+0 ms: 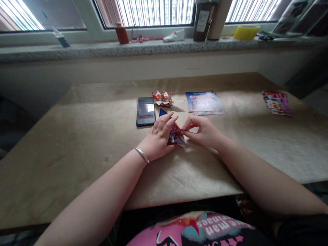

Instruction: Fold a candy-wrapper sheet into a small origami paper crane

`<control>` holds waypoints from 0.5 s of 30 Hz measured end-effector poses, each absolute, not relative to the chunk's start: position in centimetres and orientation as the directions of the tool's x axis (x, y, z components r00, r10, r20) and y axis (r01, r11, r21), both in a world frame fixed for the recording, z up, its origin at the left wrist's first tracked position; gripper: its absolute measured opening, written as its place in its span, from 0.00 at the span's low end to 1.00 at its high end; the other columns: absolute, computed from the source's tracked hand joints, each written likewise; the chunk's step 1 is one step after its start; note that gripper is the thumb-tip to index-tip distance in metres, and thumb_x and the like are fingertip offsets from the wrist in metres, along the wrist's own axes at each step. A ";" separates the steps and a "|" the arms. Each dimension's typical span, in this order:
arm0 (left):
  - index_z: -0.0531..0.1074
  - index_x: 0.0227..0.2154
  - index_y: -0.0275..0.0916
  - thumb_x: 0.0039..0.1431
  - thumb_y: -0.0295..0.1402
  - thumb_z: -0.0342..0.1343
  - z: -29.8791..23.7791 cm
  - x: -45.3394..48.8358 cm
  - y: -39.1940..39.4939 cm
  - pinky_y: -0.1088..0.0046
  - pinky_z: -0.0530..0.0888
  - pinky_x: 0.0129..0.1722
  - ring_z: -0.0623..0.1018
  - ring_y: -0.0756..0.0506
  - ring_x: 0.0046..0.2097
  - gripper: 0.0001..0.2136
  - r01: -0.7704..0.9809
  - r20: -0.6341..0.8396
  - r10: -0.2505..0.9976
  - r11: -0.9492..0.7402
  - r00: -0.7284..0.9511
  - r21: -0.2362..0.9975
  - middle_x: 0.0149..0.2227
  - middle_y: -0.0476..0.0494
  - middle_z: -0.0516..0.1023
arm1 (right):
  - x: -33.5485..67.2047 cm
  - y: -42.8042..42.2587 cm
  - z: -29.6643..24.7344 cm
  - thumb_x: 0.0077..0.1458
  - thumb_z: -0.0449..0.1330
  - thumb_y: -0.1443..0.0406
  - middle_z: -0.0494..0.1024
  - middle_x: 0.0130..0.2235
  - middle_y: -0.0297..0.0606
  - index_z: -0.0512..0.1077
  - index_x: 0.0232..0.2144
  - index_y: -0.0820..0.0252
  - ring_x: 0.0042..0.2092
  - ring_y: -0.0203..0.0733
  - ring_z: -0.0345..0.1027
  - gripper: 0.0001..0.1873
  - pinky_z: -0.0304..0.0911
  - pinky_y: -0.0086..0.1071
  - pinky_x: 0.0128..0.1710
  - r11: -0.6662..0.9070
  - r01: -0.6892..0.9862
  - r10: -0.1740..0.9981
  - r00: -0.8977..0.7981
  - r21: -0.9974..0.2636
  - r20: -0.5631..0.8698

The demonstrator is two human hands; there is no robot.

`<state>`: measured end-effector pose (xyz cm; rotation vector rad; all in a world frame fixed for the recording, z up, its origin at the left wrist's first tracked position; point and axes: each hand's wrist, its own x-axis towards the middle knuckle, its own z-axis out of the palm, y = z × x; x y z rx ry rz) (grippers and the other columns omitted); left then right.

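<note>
A folded piece of printed paper point(176, 136), red, purple and blue, lies on the table between my hands. My left hand point(159, 137) rests over its left side, with the fingers reaching across and the thumb along the near side, holding it down. Between thumb and fingertips, my right hand point(202, 131) pinches the paper's right edge. A dark blue pointed corner point(161, 112) sticks out beyond my left fingers. Part of the paper is hidden under my left hand.
Just beyond my left hand are a phone point(145, 112) and a red-and-white folded paper piece point(163, 98). Flat printed sheets point(205, 101) lie farther right, and more colourful printed papers point(276, 103) near the right edge. Jars and small items stand on the windowsill point(154, 48).
</note>
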<state>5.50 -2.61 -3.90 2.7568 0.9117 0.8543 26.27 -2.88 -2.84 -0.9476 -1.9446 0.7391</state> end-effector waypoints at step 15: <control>0.47 0.61 0.39 0.46 0.23 0.51 -3.7 5.8 -3.0 0.49 0.52 0.63 0.50 0.36 0.66 0.36 0.529 0.476 0.586 -0.806 0.655 0.265 0.62 0.34 0.56 | 26.1 -3.2 -2.4 0.51 0.61 0.59 0.71 0.27 0.33 0.66 0.24 0.59 0.31 0.35 0.68 0.11 0.70 0.32 0.33 0.452 0.256 0.849 -0.418 -0.855 0.324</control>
